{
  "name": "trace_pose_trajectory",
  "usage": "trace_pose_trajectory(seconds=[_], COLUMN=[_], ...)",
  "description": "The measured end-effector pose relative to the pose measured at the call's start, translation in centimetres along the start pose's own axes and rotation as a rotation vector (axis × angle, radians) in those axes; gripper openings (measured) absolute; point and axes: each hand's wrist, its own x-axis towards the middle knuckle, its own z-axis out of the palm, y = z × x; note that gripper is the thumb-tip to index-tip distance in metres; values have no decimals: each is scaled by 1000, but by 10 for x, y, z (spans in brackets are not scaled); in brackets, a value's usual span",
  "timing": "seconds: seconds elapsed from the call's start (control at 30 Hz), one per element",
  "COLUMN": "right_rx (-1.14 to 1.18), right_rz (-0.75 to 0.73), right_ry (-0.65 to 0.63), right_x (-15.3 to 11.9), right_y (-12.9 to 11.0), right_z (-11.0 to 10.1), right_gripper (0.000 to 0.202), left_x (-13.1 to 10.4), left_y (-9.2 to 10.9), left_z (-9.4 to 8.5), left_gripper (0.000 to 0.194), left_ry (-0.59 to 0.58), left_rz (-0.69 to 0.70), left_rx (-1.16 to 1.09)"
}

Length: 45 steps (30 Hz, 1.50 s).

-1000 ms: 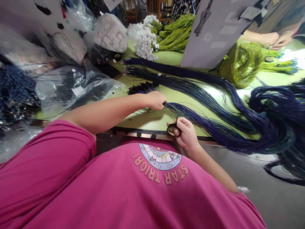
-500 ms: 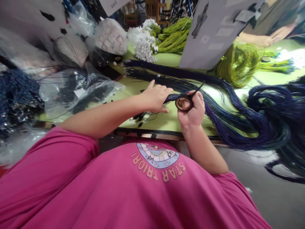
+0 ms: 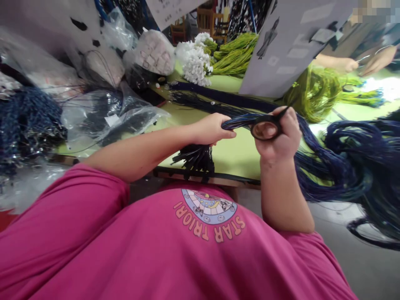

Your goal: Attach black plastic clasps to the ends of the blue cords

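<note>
My left hand is closed around a bundle of thin dark blue wires, just above the table. Black ends of the bundle hang below that hand towards the table's front edge. In my right hand is a roll of black tape, with a loose dark strip sticking up past the fingers. The bundle runs from the left hand to behind the roll; whether the right fingers also grip the wires is hidden. More dark blue wires trail off to the right.
Plastic bags and tangled blue wires lie at left. White connectors on green wires sit behind. An upright grey panel stands near a coiled green bundle. A co-worker's hands hold a wire at far right.
My left hand has closed around the wires and lifted them, so their black ends now hang down. My right hand has moved right and slightly up with the tape roll.
</note>
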Motion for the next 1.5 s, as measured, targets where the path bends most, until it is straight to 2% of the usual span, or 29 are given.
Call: trace_pose_trajectory(seconds=[0.07, 0.13, 0.2, 0.37, 0.43, 0.5, 0.6, 0.73, 0.83, 0.9, 1.0, 1.1, 1.13, 1.2, 1.27, 1.3, 1.33, 1.4, 1.47, 1.5], right_rx=[-1, -32, -117, -288, -354, -427, -471, -290, -248, -338, -261, -106, -66, -14, -7, -22, -38, -53, -57, -68], right_rz=[97, 195, 232, 173, 152, 132, 126, 194, 238, 230, 306, 318, 331, 352, 303, 259, 221, 204, 267, 311], right_ry=[-89, -216, -304, -291, -309, -344, -398, -431, -351, -290, -408, -463, -449, -368, -259, -225, -216, -274, -367, -410], right_x=[-6, -18, -32, -45, -43, -41, -42, -55, -66, -68, -60, -51, -50, -50, -52, -52, -52, -51, -51, -52], right_y=[0, 2, 6, 14, 14, 15, 16, 24, 35, 44, 54, 56, 55, 53, 51, 51, 50, 49, 45, 41], right_z=[5, 13, 24, 47, 51, 52, 49, 37, 32, 36, 51, 66, 70, 76, 79, 79, 79, 74, 61, 53], right_gripper=[30, 24, 21, 21, 22, 22, 24, 23, 31, 29, 14, 17, 17, 14, 15, 17, 18, 23, 28, 28], left_x=[1, 2, 1, -10, -16, -21, -24, -24, -26, -30, -36, -42, -44, -47, -49, -49, -49, -47, -46, -45], left_y=[-4, -11, -19, -29, -30, -32, -37, -40, -37, -32, -25, -23, -24, -29, -35, -38, -40, -44, -46, -46], left_z=[1, 1, 0, -1, 1, 3, 6, 8, 9, 11, 17, 22, 24, 26, 26, 26, 25, 25, 25, 26], left_gripper=[10, 17, 24, 25, 19, 17, 16, 17, 19, 20, 26, 25, 29, 54, 78, 84, 83, 66, 43, 38], left_ry=[-15, -57, -111, -237, -241, -197, -110, -11, 53, 70, 86, 120, 143, 194, 239, 242, 229, 164, 137, 168], left_rz=[-68, -108, -112, -35, -69, -149, -232, -218, -203, -198, -190, -218, -233, -255, -268, -275, -288, -322, -312, -286], left_rx=[-46, -103, -183, -501, -651, -759, -779, -720, -651, -589, -478, -500, -557, -683, -783, -831, -885, -989, -1040, -1044])
